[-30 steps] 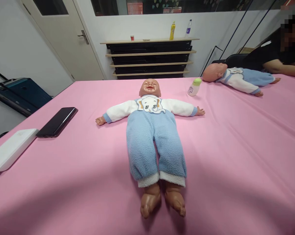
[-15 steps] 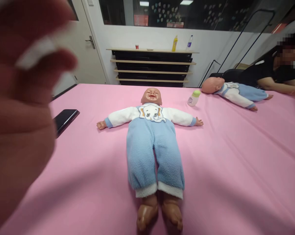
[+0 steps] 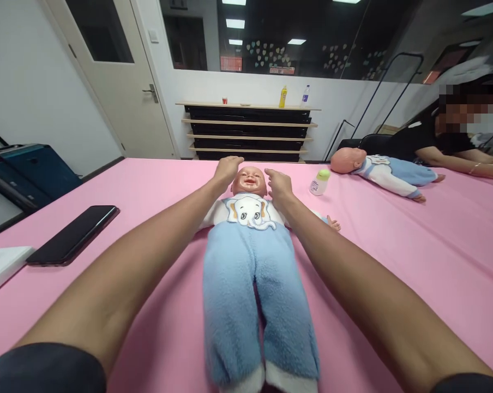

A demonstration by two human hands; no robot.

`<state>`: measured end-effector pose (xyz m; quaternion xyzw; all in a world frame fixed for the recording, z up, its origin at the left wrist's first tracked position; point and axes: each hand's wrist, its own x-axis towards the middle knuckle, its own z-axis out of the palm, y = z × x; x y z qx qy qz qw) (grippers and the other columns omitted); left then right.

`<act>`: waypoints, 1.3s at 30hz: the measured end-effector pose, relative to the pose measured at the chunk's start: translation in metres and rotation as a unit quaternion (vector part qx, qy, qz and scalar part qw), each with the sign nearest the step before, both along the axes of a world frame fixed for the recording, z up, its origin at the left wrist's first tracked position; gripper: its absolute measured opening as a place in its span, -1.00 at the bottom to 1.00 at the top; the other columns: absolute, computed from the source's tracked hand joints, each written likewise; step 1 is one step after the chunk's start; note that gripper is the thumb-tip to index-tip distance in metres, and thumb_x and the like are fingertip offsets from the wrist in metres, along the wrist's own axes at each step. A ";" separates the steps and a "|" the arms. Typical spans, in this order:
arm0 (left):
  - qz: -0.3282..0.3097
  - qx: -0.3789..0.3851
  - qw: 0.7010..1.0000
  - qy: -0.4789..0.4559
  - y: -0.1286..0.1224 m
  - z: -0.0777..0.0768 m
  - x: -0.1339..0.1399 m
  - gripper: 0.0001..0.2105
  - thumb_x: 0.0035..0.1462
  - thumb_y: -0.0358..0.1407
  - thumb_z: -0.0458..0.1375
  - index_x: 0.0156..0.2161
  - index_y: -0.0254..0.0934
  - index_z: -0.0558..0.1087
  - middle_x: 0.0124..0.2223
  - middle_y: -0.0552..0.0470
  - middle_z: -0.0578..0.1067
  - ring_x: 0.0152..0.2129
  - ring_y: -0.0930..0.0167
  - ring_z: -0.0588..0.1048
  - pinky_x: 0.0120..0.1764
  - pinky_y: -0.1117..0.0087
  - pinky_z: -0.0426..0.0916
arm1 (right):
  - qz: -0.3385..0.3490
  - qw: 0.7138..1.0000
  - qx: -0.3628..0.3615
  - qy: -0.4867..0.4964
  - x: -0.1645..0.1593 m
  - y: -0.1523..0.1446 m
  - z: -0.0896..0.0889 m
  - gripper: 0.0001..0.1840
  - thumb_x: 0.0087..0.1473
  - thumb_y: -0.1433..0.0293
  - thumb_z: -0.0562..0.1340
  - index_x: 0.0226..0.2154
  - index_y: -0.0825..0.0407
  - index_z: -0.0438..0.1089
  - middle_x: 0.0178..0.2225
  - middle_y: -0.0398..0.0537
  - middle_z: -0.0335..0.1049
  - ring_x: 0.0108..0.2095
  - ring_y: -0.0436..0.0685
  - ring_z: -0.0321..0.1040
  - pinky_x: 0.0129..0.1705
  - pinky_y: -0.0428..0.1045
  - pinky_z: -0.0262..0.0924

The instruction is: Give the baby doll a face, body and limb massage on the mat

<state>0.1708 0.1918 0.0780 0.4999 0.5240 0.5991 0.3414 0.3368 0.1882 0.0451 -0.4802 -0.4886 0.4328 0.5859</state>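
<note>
A baby doll (image 3: 250,284) in a white top with an elephant on the chest and blue fleece trousers lies face up before me, feet nearest. Both my arms stretch forward along its sides. My left hand (image 3: 227,170) is at the left side of the doll's head, its fingers reaching toward the top. On the other side, my right hand (image 3: 280,185) is beside the head with loosely bent fingers pointing inward. Neither hand seems closed on anything. Whether the fingertips touch the head is hard to see. My forearms partly cover the doll's sleeves.
The pink-covered table (image 3: 377,273) bears a black phone (image 3: 74,236), a white box (image 3: 5,265) and a green-capped bottle (image 3: 320,183). At the right lies a second doll (image 3: 394,172) near a person's arm (image 3: 455,159). Shelves (image 3: 250,124) stand behind the table.
My left hand, large and blurred close to the camera before, is now far forward at the doll's head. My right hand has come to the head too. The view has tilted up slightly.
</note>
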 end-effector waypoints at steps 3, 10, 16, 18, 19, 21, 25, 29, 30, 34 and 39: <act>-0.014 -0.018 0.999 -0.023 0.021 -0.021 0.006 -0.75 -0.08 -0.15 0.23 -0.38 -0.33 0.49 -0.25 -0.15 0.53 -0.27 0.23 0.47 -0.17 0.25 0.31 | -0.019 0.996 -0.083 0.042 -0.019 0.020 -0.005 -0.66 -0.14 0.17 0.27 -0.36 0.08 0.46 -0.35 -0.04 0.46 -0.32 0.15 0.40 -0.31 0.01 0.30; -0.048 0.032 0.996 -0.074 0.022 -0.054 0.003 -0.68 -0.05 -0.11 0.19 -0.31 -0.37 0.51 -0.23 -0.12 0.55 -0.25 0.24 0.49 -0.14 0.26 0.34 | 0.056 0.998 0.036 0.024 -0.030 0.031 -0.024 -0.66 -0.09 0.14 0.26 -0.35 0.05 0.51 -0.29 -0.11 0.51 -0.19 0.17 0.40 -0.10 0.02 0.27; -0.049 0.089 0.992 -0.073 -0.001 -0.061 0.001 -0.61 -0.02 -0.20 0.17 -0.07 -0.32 0.50 -0.02 -0.04 0.50 -0.06 0.26 0.40 0.05 0.28 0.24 | 0.073 0.993 0.093 0.023 -0.026 0.016 -0.031 -0.50 -0.05 0.16 0.28 -0.06 0.04 0.43 0.00 -0.07 0.40 0.06 0.20 0.26 0.15 0.08 0.10; -0.055 0.092 0.992 -0.067 -0.005 -0.061 0.001 -0.59 -0.04 -0.23 0.18 -0.05 -0.31 0.49 -0.02 -0.02 0.49 -0.06 0.25 0.41 0.06 0.27 0.24 | 0.087 0.991 0.102 0.010 -0.024 0.012 -0.030 -0.46 -0.07 0.16 0.30 -0.03 0.05 0.40 0.02 -0.05 0.38 0.06 0.21 0.26 0.15 0.09 0.10; -0.058 0.092 0.992 -0.066 -0.006 -0.061 0.001 -0.58 -0.05 -0.23 0.19 -0.04 -0.31 0.49 -0.02 -0.02 0.49 -0.06 0.24 0.41 0.06 0.26 0.24 | 0.091 0.990 0.105 0.005 -0.023 0.012 -0.029 -0.43 -0.09 0.16 0.32 -0.02 0.05 0.39 0.02 -0.04 0.38 0.06 0.21 0.26 0.14 0.08 0.11; -0.065 0.091 0.991 -0.067 -0.006 -0.061 0.000 -0.57 -0.05 -0.24 0.19 -0.03 -0.31 0.48 -0.02 -0.02 0.49 -0.06 0.23 0.41 0.06 0.25 0.25 | 0.092 0.991 0.101 0.003 -0.022 0.011 -0.029 -0.40 -0.12 0.16 0.34 -0.02 0.06 0.39 0.01 -0.03 0.39 0.04 0.22 0.27 0.12 0.08 0.14; -0.081 0.091 0.990 -0.077 -0.006 -0.062 0.000 -0.55 -0.03 -0.20 0.21 0.00 -0.31 0.46 -0.01 -0.04 0.48 -0.07 0.23 0.42 0.05 0.23 0.26 | 0.093 0.992 0.083 0.029 -0.022 0.016 -0.033 -0.41 -0.12 0.16 0.34 -0.03 0.06 0.40 -0.01 -0.04 0.40 0.03 0.22 0.29 0.10 0.08 0.17; -0.082 0.093 0.989 -0.083 -0.003 -0.064 0.000 -0.55 -0.01 -0.17 0.20 0.01 -0.31 0.46 0.00 -0.05 0.48 -0.05 0.23 0.42 0.06 0.21 0.25 | 0.086 0.992 0.087 0.041 -0.024 0.020 -0.036 -0.43 -0.11 0.15 0.33 -0.03 0.06 0.41 0.01 -0.05 0.39 0.06 0.21 0.27 0.15 0.09 0.12; -0.079 0.094 0.989 -0.081 -0.003 -0.065 0.000 -0.56 0.00 -0.16 0.20 0.00 -0.30 0.46 0.01 -0.05 0.48 -0.04 0.23 0.41 0.08 0.21 0.24 | 0.083 0.992 0.087 0.039 -0.024 0.020 -0.036 -0.43 -0.11 0.16 0.33 -0.04 0.06 0.41 0.02 -0.05 0.39 0.06 0.21 0.26 0.15 0.09 0.11; -0.067 0.098 0.990 -0.071 -0.001 -0.065 0.001 -0.58 0.03 -0.14 0.17 -0.02 -0.30 0.48 0.04 -0.05 0.47 0.00 0.23 0.39 0.10 0.23 0.21 | 0.078 0.993 0.087 0.028 -0.023 0.018 -0.035 -0.45 -0.09 0.18 0.30 -0.03 0.07 0.41 0.01 -0.04 0.40 0.05 0.21 0.27 0.14 0.08 0.12; -0.057 0.106 0.991 -0.065 0.001 -0.065 0.001 -0.60 0.06 -0.17 0.13 -0.03 -0.33 0.48 0.04 -0.07 0.48 0.01 0.25 0.39 0.09 0.27 0.21 | 0.075 0.993 0.092 0.024 -0.023 0.016 -0.033 -0.49 -0.06 0.21 0.28 -0.04 0.06 0.42 0.02 -0.06 0.39 0.06 0.20 0.27 0.14 0.05 0.11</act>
